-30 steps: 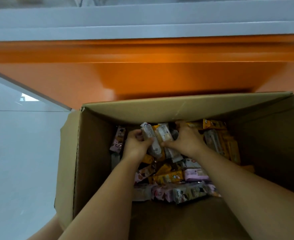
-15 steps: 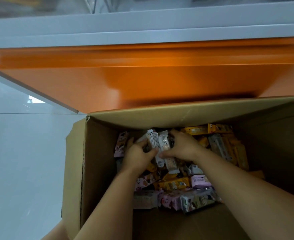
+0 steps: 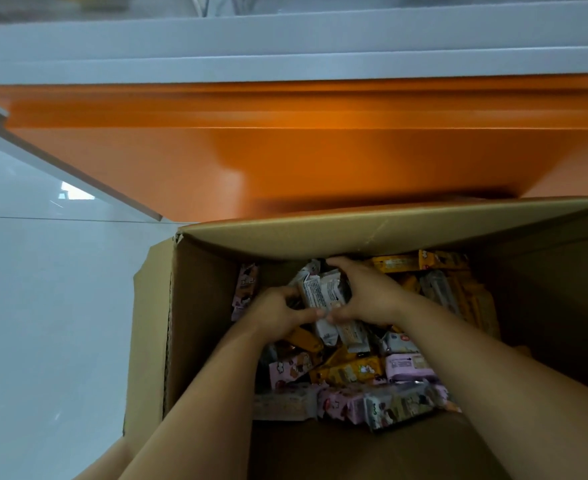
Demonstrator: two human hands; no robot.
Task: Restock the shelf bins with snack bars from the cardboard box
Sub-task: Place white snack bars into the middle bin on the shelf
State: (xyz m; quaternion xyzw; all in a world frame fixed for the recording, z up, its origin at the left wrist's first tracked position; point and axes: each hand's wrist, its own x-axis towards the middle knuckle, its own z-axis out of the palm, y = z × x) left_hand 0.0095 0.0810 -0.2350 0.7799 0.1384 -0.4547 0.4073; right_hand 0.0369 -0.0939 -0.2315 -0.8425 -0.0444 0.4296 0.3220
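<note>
1. A small bundle of snack bars (image 3: 323, 299) in white and grey wrappers is held between two hands, inside the cardboard box (image 3: 199, 323), near its far wall. The bars in the bundle stand side by side, and their lower ends point toward the person.
2. The left hand (image 3: 278, 315) grips the left side of the bundle. Its fingers are curled around the wrappers, and its thumb lies across the front of them.
3. The right hand (image 3: 368, 296) grips the same bundle from the right. Its fingers reach over the top end of the bars, and its thumb presses at the front, almost touching the left thumb.
4. Under and around the hands lies a loose pile of bars (image 3: 351, 372) on the bottom of the box. Yellow wrappers are in the middle and at the far right, and pink ones (image 3: 407, 367) are nearer to the person and at the left wall. They lie in all directions, some on top of others.
5. The box is open at the top. Its far flap (image 3: 355, 230) leans inward over the bars, and the near part of the bottom is bare cardboard.
6. Both forearms reach into the box from the near side.
7. Just behind the box is an orange panel (image 3: 320, 150), the low part of a shelf unit, with a grey shelf edge (image 3: 285, 46) above it.
8. The box stands on a pale, shiny floor (image 3: 43, 306), which shows to its left.
</note>
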